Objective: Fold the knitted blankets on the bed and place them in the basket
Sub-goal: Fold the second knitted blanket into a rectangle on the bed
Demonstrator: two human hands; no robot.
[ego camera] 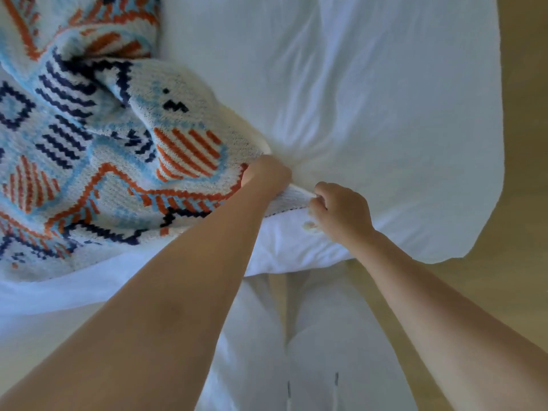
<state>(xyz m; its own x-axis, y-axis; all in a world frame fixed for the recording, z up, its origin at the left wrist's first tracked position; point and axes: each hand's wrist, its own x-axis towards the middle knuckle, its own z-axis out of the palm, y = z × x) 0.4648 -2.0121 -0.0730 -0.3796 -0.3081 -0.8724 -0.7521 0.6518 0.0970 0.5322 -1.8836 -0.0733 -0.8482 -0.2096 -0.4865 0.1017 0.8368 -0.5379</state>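
Bare forearms reaching over smooth white bedding; left hand and right hand both clenched on chunky knitted blanket edge.

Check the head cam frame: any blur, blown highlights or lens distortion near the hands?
Head view: strong wide-angle warp, the bed edge bows at right; the white bedding near the left hand is washed out, folds barely readable; the right hand is slightly soft, its fingertips smeared; the knitted blanket pattern stays crisp; light is soft and bluish, without hard shadows.
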